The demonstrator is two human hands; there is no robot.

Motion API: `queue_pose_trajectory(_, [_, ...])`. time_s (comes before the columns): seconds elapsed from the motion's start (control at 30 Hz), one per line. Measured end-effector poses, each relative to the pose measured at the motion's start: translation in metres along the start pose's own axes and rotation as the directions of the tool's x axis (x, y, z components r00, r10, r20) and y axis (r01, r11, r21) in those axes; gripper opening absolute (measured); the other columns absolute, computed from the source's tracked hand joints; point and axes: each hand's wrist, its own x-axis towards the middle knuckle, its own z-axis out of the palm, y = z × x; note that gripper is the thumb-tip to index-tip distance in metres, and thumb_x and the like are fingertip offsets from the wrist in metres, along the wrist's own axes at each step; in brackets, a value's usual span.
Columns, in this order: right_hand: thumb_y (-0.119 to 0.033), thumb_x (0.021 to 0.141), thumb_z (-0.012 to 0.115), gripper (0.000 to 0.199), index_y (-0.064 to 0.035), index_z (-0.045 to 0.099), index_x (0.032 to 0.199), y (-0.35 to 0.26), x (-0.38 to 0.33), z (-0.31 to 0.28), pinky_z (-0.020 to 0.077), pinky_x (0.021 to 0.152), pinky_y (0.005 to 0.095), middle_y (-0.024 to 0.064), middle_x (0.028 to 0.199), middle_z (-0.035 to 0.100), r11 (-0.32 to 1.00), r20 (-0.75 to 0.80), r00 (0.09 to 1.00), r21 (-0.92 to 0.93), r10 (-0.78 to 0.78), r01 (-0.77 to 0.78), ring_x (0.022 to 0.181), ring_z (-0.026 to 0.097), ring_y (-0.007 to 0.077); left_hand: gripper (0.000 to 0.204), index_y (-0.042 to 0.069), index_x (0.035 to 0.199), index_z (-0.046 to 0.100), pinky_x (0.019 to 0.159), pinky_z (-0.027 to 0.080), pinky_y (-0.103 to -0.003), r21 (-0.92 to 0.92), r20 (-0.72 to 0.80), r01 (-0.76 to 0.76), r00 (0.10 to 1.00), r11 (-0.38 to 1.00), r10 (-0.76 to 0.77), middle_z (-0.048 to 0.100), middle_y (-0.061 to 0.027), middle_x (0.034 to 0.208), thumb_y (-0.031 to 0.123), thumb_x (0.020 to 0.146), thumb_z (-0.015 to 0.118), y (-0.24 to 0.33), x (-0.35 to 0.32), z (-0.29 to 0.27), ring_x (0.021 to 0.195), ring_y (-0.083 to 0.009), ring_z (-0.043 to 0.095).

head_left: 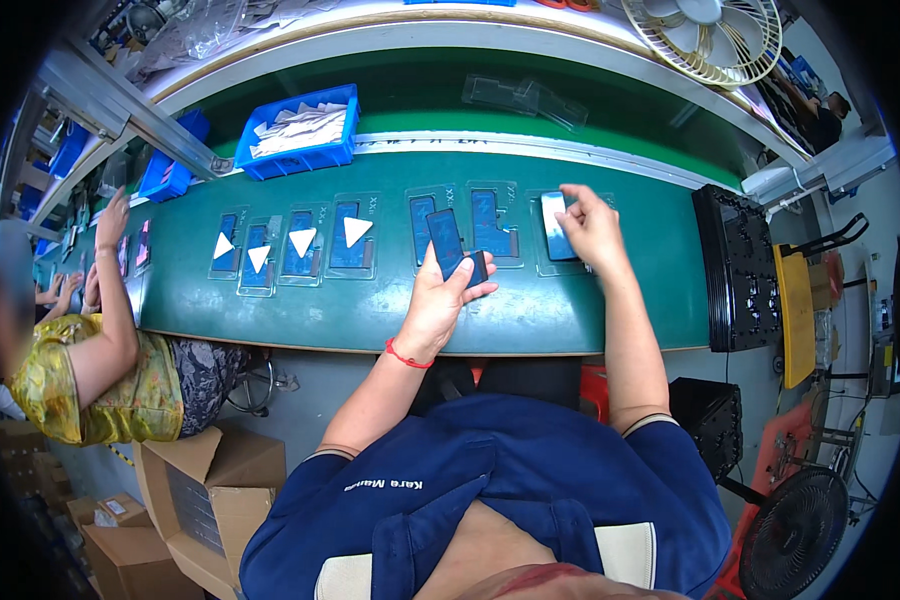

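Screen panel (443, 232), a thin, glossy, dark-blue rectangle, is held in the left hand (438, 302) above the smooth green bench (300, 315). The right hand (596, 234), fingers bent and nearly pinched, is at a pale, mirror-bright panel (558, 238) on a clear plastic tray (560, 269); whether it grips, I cannot tell. White triangles (356, 232) lie farther left.

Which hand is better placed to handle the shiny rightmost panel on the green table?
Probably the right hand: it is at the shiny panel, while the left hand is farther away and holds a dark panel.
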Motion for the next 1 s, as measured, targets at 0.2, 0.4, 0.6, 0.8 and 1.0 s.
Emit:
queue_pose_trajectory(0.2, [-0.025, 0.073, 0.075, 0.045, -0.0040, 0.061, 0.110, -0.031, -0.034, 0.017, 0.0415, 0.083, 0.0401, 0.0113, 0.096, 0.057, 0.960, -0.177, 0.945, -0.109, -0.275, 0.259, 0.094, 0.055, 0.0283, 0.042, 0.005, 0.134, 0.033, 0.087, 0.052, -0.036, 0.094, 0.082, 0.004, 0.997, 0.996, -0.012, 0.054, -0.0141, 0.117, 0.005, 0.094, 0.049, -0.002, 0.008, 0.014, 0.105, -0.0220, 0.058])
queue_pose_trajectory(0.4, [-0.011, 0.083, 0.068, 0.017, -0.0010, 0.058, 0.093, -0.036, -0.047, 0.016, 0.0456, 0.060, 0.0230, 0.0033, 0.079, 0.060, 0.834, 0.048, 0.997, 0.552, -0.054, 0.019, 0.070, 0.054, 0.0084, 0.072, 0.009, 0.148, 0.012, 0.093, 0.045, -0.030, 0.302, 0.279, -0.116, 0.960, 0.946, 0.029, 0.051, -0.0122, 0.125, 0.000, 0.090, 0.055, -0.022, 0.019, 0.024, 0.113, -0.0175, 0.051])
queue_pose_trajectory(0.6, [-0.008, 0.077, 0.068, 0.042, -0.0050, 0.057, 0.117, 0.072, -0.011, -0.055, 0.0446, 0.059, 0.0256, 0.0030, 0.065, 0.057, 0.996, -0.205, 0.978, 0.070, -0.040, 0.056, 0.060, 0.052, 0.0097, 0.055, 0.005, 0.138, 0.038, 0.087, 0.049, -0.030, 0.665, 0.184, -0.349, 0.934, 0.661, 0.308, 0.059, -0.0137, 0.114, 0.003, 0.087, 0.059, 0.048, 0.035, -0.029, 0.105, -0.0182, 0.057])
queue_pose_trajectory(0.8, [-0.014, 0.072, 0.072, 0.046, -0.0064, 0.060, 0.115, 0.057, -0.046, -0.033, 0.0389, 0.092, 0.0388, 0.0163, 0.116, 0.049, 0.968, -0.121, 0.975, -0.195, -0.186, 0.161, 0.103, 0.048, 0.0303, 0.026, 0.003, 0.104, 0.067, 0.085, 0.049, -0.036, 0.979, 0.184, -0.189, 0.690, -0.072, 0.700, 0.066, -0.0171, 0.104, 0.014, 0.081, 0.066, 0.160, 0.087, -0.114, 0.100, -0.0302, 0.062])
queue_pose_trajectory(1.0, [-0.028, 0.083, 0.065, 0.043, -0.0075, 0.059, 0.120, 0.021, -0.069, -0.003, 0.0324, 0.097, 0.0437, 0.0184, 0.126, 0.046, 0.919, -0.171, 0.967, -0.378, -0.189, 0.112, 0.111, 0.043, 0.0338, 0.037, 0.006, 0.106, 0.068, 0.091, 0.046, -0.039, 0.959, 0.073, 0.066, 0.883, -0.277, 0.464, 0.064, -0.0194, 0.106, 0.005, 0.070, 0.059, 0.220, 0.158, -0.181, 0.101, -0.0334, 0.061])
